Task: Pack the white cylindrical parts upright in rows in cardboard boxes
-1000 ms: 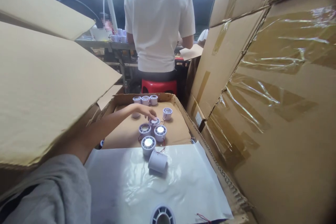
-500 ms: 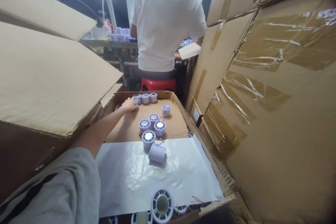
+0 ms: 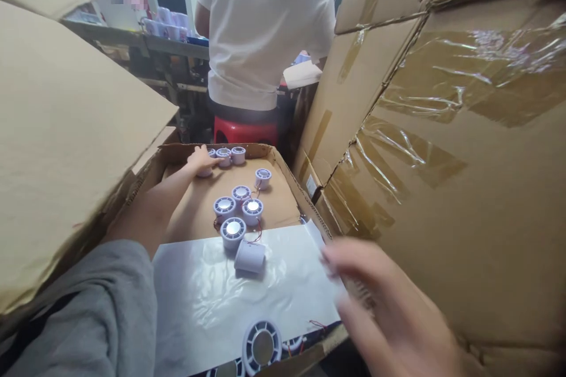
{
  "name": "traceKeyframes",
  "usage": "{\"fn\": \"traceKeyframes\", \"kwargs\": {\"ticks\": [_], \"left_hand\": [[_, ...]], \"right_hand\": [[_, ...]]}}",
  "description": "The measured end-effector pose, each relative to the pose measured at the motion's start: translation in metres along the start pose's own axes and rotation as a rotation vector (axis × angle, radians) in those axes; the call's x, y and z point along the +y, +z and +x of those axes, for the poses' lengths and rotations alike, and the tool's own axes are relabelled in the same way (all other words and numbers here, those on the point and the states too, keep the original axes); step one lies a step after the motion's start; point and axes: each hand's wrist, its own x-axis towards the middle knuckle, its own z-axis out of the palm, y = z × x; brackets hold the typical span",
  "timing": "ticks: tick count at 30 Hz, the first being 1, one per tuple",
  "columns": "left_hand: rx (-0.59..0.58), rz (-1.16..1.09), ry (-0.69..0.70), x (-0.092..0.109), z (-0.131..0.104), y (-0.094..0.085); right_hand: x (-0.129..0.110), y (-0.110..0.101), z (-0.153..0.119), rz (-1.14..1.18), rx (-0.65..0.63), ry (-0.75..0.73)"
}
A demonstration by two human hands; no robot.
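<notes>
Head view: left hand (image 3: 201, 159) stretched to far left corner of open carton (image 3: 283, 172), fingers closed around small white round housing (image 3: 206, 171), pale, ribbed, cup-shaped, beside two alike (image 3: 231, 155). Right hand (image 3: 389, 306) blurred near foreground, fingers spread, empty.

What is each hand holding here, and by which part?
The left hand rests on a white round part at the box's back; grip unclear. The blurred right hand holds nothing visible.

I was looking into a small factory packing area: taped cardboard cartons (image 3: 442, 129) crowded the right side, an open box (image 3: 283, 174) held rows of identical white plastic lamp housings (image 3: 233, 230), and a co-worker (image 3: 265, 23) stood at a cluttered desk (image 3: 177, 47) beyond.
</notes>
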Motion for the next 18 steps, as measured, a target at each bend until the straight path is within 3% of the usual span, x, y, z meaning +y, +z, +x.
{"fn": "traceKeyframes", "kwargs": {"ticks": [3,7,10,12,15,18], "left_hand": [[0.002,-0.005,-0.023,0.004,0.006,0.0],[0.005,0.032,0.039,0.001,0.005,0.001],[-0.027,0.065,0.125,-0.002,0.004,0.001],[-0.057,0.071,0.14,-0.003,0.004,0.002],[-0.056,0.072,0.161,-0.006,0.007,0.004],[-0.053,0.072,0.209,-0.009,0.009,0.006]], "right_hand": [[0.03,0.052,0.082,0.031,0.033,0.007],[0.106,0.124,0.163,-0.125,-0.097,0.178],[0.155,0.154,0.194,-0.28,-0.222,0.253],[0.176,0.167,0.207,-0.363,-0.322,0.266],[0.191,0.181,0.225,-0.427,-0.47,0.255],[0.192,0.189,0.244,-0.494,-0.525,0.258]]}}
